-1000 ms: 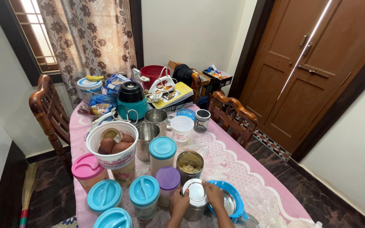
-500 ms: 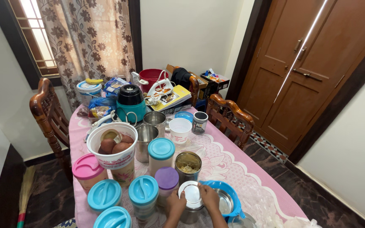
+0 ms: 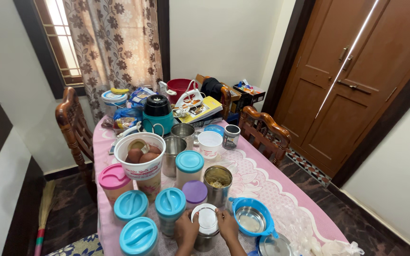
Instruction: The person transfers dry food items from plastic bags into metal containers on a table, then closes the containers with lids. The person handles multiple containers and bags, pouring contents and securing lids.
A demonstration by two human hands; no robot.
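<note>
Steel canister (image 3: pixel 207 235) near the worktop's (image 3: pixel 266 182) near edge was clasped by both hands' fingers (image 3: pixel 188 226), hemmed by jars (image 3: pixel 171 208).

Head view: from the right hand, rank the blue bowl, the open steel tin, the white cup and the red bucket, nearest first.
From the right hand:
1. Blue bowl, just to its right.
2. Open steel tin, straight behind it.
3. White cup, mid-table.
4. Red bucket, at the table's far end.

Surface: table (image 3: pixel 281 199), pink floral cloth.
Near edge: teal-lidded jars (image 3: pixel 138 234), steel tin (image 3: pixel 206 232), blue bowl (image 3: pixel 251 221).
Middle: white bucket (image 3: pixel 139 159), open tin (image 3: pixel 217 179).
Far edge: teal jug (image 3: pixel 158 114), red tub (image 3: pixel 181 86).
</note>
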